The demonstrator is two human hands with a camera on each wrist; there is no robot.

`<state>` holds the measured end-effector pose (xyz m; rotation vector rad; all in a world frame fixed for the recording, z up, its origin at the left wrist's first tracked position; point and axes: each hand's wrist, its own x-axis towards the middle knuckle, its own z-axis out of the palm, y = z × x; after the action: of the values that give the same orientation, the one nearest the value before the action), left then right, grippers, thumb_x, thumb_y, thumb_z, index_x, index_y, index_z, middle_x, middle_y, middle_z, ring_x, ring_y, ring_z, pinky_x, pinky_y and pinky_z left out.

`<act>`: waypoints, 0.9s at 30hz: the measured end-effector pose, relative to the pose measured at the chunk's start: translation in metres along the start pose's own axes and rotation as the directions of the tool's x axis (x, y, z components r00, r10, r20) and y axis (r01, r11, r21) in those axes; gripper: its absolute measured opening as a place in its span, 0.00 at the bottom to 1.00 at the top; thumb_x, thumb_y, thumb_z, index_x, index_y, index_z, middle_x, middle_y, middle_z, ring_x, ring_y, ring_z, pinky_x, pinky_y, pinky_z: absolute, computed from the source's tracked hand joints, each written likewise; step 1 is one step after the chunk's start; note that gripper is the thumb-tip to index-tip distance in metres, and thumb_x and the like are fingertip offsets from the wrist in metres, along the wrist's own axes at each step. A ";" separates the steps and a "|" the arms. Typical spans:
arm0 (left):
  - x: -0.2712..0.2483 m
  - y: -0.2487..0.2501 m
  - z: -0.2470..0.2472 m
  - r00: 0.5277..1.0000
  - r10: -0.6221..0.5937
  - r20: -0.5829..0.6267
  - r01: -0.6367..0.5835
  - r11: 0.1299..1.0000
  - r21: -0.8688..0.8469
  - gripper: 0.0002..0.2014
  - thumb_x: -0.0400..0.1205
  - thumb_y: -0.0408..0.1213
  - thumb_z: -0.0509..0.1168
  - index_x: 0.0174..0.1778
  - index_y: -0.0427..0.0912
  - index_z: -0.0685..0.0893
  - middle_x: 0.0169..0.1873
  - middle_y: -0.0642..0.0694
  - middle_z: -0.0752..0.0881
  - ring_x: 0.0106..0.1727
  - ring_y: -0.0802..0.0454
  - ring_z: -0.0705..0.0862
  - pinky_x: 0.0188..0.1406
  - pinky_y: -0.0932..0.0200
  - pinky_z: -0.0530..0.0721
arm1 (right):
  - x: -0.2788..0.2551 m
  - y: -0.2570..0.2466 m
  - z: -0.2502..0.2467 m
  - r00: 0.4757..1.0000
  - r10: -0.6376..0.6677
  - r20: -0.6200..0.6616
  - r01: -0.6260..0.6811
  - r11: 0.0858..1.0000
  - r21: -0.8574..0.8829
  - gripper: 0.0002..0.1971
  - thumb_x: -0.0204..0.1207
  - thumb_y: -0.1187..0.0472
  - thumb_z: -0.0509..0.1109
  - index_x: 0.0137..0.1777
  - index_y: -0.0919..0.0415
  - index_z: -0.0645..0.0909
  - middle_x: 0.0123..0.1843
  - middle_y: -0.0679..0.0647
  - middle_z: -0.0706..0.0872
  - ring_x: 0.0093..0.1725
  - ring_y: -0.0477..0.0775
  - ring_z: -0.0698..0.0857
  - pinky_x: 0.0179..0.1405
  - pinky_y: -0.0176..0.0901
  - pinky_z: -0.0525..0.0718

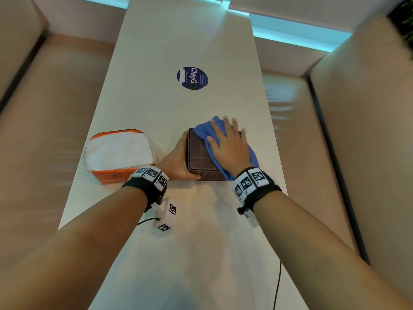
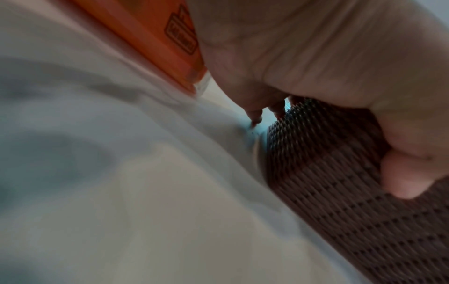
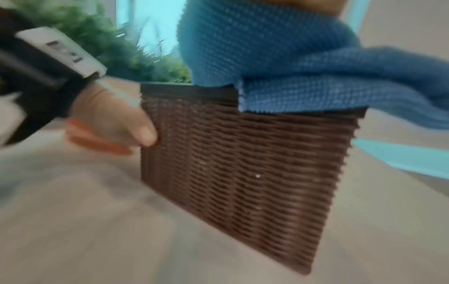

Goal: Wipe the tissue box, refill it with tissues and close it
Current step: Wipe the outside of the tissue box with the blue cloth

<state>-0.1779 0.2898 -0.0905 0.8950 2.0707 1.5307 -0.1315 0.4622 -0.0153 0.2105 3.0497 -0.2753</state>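
The brown woven tissue box [image 1: 199, 157] sits mid-counter [image 1: 190, 242], and the left hand [image 1: 176, 159] clasps its near-left corner, thumb on the front, seemingly to keep it from sliding. The right hand [image 1: 228, 145] lies flat with fingers spread, its grip released, pressing a blue cloth [image 1: 206, 129] onto the lid. The orange tissue pack [image 1: 118, 153] waits just left; blur hides whether the lid is latched.

Bare forearms, each with a black wrist strap [image 1: 259, 189] carrying white blocks printed with black square markers.
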 end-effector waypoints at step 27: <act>0.006 -0.005 0.004 0.997 -0.078 -0.029 0.079 0.996 0.046 0.63 0.56 0.48 0.83 0.81 0.46 0.49 0.72 0.46 0.70 0.71 0.51 0.76 0.70 0.42 0.78 | 0.020 -0.006 0.003 0.896 0.431 -0.104 -0.421 0.901 0.110 0.30 0.87 0.49 0.48 0.85 0.53 0.45 0.86 0.65 0.40 0.85 0.66 0.39 0.83 0.65 0.42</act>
<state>-0.1807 0.2952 -0.0961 0.8043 2.1432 1.4667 -0.1515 0.4584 -0.0185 0.9212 3.0031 -0.3696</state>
